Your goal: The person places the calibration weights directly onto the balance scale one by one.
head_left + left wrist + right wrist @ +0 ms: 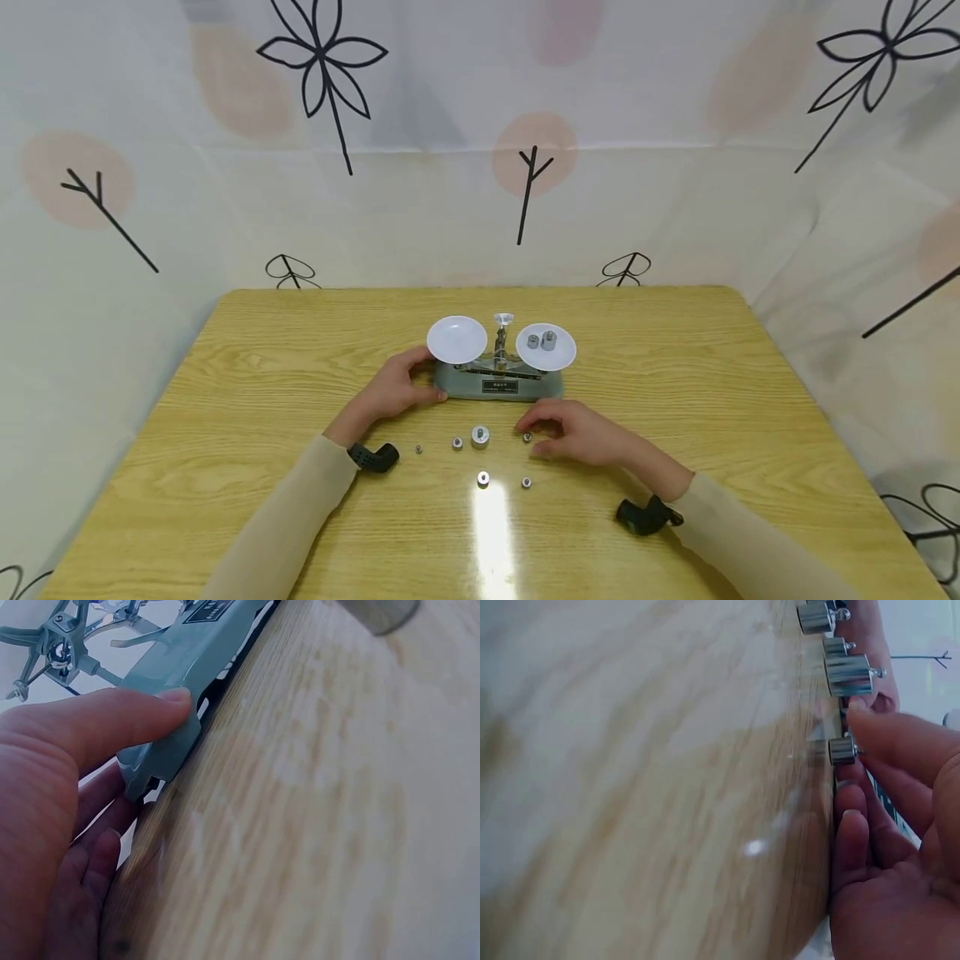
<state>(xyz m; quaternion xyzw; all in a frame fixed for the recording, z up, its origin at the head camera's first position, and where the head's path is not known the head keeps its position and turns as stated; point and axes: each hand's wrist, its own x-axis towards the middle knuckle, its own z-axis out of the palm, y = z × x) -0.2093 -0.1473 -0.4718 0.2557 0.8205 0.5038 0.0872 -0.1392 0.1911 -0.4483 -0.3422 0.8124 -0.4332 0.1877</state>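
A balance scale (pixel 465 383) with a grey-green base stands at the table's middle. My left hand (pixel 393 387) grips the base's left end; the left wrist view shows the thumb (pixel 142 720) on its front and the fingers behind. Two metal weights (pixel 549 340) stand on the right white pan (pixel 546 361); the left pan (pixel 457 339) is also white. In front of the base, my right hand (pixel 577 433) reaches around a small knobbed weight (pixel 842 751) standing on the table. Its thumb and fingers lie on either side, with a gap between them and the weight.
Several more weights stand on the wooden table (pixel 300 333): a large one (pixel 480 437), a smaller one (pixel 457 444) beside it, a tiny one (pixel 418 449) at left, and two (pixel 483 479) nearer the front. A patterned cloth (pixel 450 208) hangs behind.
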